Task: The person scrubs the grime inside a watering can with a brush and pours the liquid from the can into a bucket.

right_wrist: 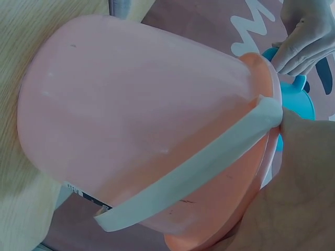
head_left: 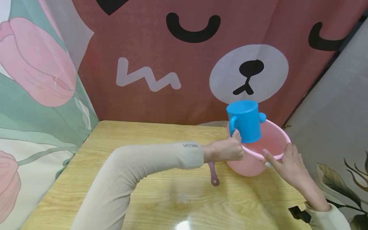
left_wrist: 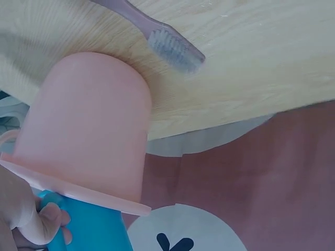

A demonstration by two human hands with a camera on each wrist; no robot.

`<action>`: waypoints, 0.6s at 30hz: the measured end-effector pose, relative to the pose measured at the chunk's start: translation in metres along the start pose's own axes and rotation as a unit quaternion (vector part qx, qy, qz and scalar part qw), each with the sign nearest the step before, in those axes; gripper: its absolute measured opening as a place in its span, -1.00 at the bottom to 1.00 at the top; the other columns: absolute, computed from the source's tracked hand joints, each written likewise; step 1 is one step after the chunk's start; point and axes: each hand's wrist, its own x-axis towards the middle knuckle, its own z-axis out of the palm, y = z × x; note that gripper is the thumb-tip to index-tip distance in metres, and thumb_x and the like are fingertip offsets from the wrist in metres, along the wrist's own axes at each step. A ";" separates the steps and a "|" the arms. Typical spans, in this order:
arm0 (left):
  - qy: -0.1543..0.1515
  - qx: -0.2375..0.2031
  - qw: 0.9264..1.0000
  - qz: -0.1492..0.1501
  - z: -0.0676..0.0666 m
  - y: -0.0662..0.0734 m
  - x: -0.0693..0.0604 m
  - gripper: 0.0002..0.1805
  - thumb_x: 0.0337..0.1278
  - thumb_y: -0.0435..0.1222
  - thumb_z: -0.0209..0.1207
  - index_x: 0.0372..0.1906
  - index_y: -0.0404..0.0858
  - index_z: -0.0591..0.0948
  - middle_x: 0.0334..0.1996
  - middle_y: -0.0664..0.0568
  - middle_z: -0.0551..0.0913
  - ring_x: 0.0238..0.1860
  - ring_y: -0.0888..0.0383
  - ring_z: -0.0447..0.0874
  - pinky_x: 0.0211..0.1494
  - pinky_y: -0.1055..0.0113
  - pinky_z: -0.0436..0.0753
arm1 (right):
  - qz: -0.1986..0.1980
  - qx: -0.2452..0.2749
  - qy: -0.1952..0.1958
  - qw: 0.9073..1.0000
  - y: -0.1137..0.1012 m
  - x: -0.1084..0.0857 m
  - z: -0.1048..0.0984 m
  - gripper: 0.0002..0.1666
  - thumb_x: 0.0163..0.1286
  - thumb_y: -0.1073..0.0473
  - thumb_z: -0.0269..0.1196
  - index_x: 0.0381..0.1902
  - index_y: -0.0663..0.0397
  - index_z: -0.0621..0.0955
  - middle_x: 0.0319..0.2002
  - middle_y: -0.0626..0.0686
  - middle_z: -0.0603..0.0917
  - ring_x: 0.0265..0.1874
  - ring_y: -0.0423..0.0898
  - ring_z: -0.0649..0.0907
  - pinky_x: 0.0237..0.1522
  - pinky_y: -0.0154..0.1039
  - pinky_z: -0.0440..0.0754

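Note:
My left hand [head_left: 227,149] grips a blue cup [head_left: 248,124] by its side handle. The cup hangs over a pink bucket [head_left: 247,166], slightly tilted; whether it holds anything cannot be seen. A rounded blue part juts from its far side. My right hand [head_left: 291,166] holds the bucket's rim at the near right, thumb at the front edge and fingers along the right side. The bucket stands on the table with its pale handle strap [right_wrist: 188,167] hanging down its side. A purple brush [left_wrist: 175,47] with pale bristles lies beside the bucket, partly hidden in the head view.
The wooden table [head_left: 138,198] ends at a brown curtain [head_left: 143,105] with a bear face. Floral cloth [head_left: 37,127] hangs on the left, and a grey patterned cloth [head_left: 330,111] hangs close on the right. Small wet-looking spots lie on the tabletop.

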 end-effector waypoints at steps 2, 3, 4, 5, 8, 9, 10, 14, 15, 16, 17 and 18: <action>0.000 0.005 1.000 0.005 0.000 0.000 0.001 -0.57 0.30 -0.59 -0.23 -0.64 -0.16 0.32 -0.72 0.10 0.21 -0.60 0.16 0.05 -0.37 0.33 0.23 | 0.002 0.000 0.001 1.000 0.000 -0.001 0.001 0.19 0.49 -0.23 0.07 0.33 0.81 -0.16 0.15 0.75 0.09 0.09 0.64 0.17 0.17 0.57 0.00; -0.001 0.008 1.000 0.007 0.000 0.000 0.001 -0.58 0.31 -0.58 -0.22 -0.64 -0.19 0.34 -0.73 0.09 0.22 -0.60 0.15 0.06 -0.36 0.33 0.26 | 0.003 0.001 0.001 1.000 0.000 -0.001 0.001 0.19 0.49 -0.23 0.07 0.33 0.81 -0.17 0.15 0.75 0.08 0.09 0.65 0.17 0.17 0.58 0.00; -0.002 0.013 1.000 0.009 -0.001 0.000 0.001 -0.59 0.31 -0.59 -0.22 -0.64 -0.20 0.35 -0.73 0.08 0.23 -0.61 0.15 0.07 -0.35 0.34 0.27 | 0.002 0.000 0.001 1.000 0.001 -0.001 0.000 0.19 0.49 -0.23 0.07 0.33 0.81 -0.17 0.15 0.76 0.08 0.09 0.65 0.17 0.16 0.58 0.01; -0.002 0.014 1.000 0.010 -0.001 0.000 0.002 -0.59 0.31 -0.59 -0.21 -0.63 -0.21 0.36 -0.74 0.08 0.24 -0.61 0.15 0.07 -0.35 0.34 0.27 | 0.002 -0.001 0.002 1.000 0.000 -0.001 0.000 0.19 0.49 -0.23 0.07 0.33 0.81 -0.17 0.15 0.75 0.09 0.08 0.64 0.17 0.14 0.58 0.04; -0.007 0.010 1.000 0.011 -0.001 0.000 0.002 -0.60 0.29 -0.59 -0.22 -0.62 -0.21 0.37 -0.73 0.07 0.25 -0.61 0.15 0.08 -0.35 0.33 0.27 | 0.003 -0.004 0.006 1.000 0.000 -0.001 0.000 0.19 0.48 -0.23 0.08 0.33 0.81 -0.15 0.12 0.72 0.12 0.05 0.62 0.20 0.06 0.57 0.13; -0.008 0.007 1.000 0.010 -0.001 0.001 0.001 -0.61 0.27 -0.60 -0.22 -0.62 -0.20 0.37 -0.73 0.07 0.25 -0.61 0.16 0.09 -0.36 0.33 0.27 | 0.004 -0.003 0.004 1.000 -0.001 -0.002 0.000 0.19 0.48 -0.24 0.08 0.33 0.80 -0.15 0.13 0.72 0.12 0.05 0.62 0.20 0.06 0.58 0.13; -0.009 0.004 1.000 0.009 -0.001 0.001 0.001 -0.60 0.25 -0.61 -0.22 -0.62 -0.19 0.36 -0.72 0.08 0.25 -0.61 0.16 0.09 -0.37 0.33 0.26 | 0.005 -0.003 0.004 1.000 -0.001 -0.002 0.001 0.19 0.48 -0.24 0.08 0.34 0.80 -0.15 0.13 0.71 0.12 0.05 0.62 0.20 0.04 0.57 0.15; -0.009 0.004 1.000 0.008 0.000 0.002 0.000 -0.61 0.19 -0.63 -0.19 -0.63 -0.19 0.36 -0.72 0.07 0.24 -0.60 0.17 0.10 -0.37 0.30 0.24 | 0.010 -0.001 -0.001 1.000 -0.002 -0.002 0.001 0.21 0.48 -0.25 0.08 0.35 0.78 -0.17 0.15 0.72 0.10 0.06 0.62 0.20 0.04 0.58 0.15; -0.008 0.006 1.000 0.008 0.000 0.002 0.000 -0.61 0.18 -0.64 -0.18 -0.64 -0.18 0.35 -0.72 0.07 0.24 -0.60 0.17 0.09 -0.37 0.29 0.22 | 0.010 -0.001 -0.002 1.000 -0.002 -0.002 0.001 0.21 0.48 -0.25 0.07 0.35 0.79 -0.18 0.15 0.72 0.10 0.06 0.63 0.20 0.04 0.58 0.15; -0.008 0.009 1.000 0.008 0.000 0.002 0.000 -0.61 0.18 -0.64 -0.18 -0.64 -0.18 0.35 -0.73 0.07 0.23 -0.59 0.17 0.09 -0.37 0.29 0.21 | 0.010 -0.002 -0.001 1.000 -0.002 -0.002 0.001 0.21 0.48 -0.25 0.07 0.35 0.79 -0.17 0.15 0.72 0.10 0.06 0.62 0.20 0.03 0.58 0.15; -0.008 0.011 1.000 0.009 0.000 0.002 0.000 -0.61 0.17 -0.64 -0.17 -0.65 -0.18 0.34 -0.73 0.07 0.23 -0.59 0.17 0.08 -0.38 0.28 0.20 | 0.010 -0.003 -0.002 1.000 -0.002 -0.002 0.000 0.20 0.48 -0.25 0.07 0.34 0.79 -0.17 0.14 0.72 0.11 0.05 0.61 0.20 0.02 0.58 0.16; -0.008 0.013 1.000 0.010 0.000 0.002 0.000 -0.61 0.16 -0.65 -0.17 -0.65 -0.18 0.34 -0.73 0.07 0.22 -0.59 0.17 0.08 -0.38 0.28 0.20 | 0.009 -0.004 -0.002 1.000 -0.002 -0.002 0.000 0.20 0.49 -0.24 0.07 0.34 0.80 -0.17 0.13 0.72 0.11 0.04 0.61 0.21 0.02 0.57 0.16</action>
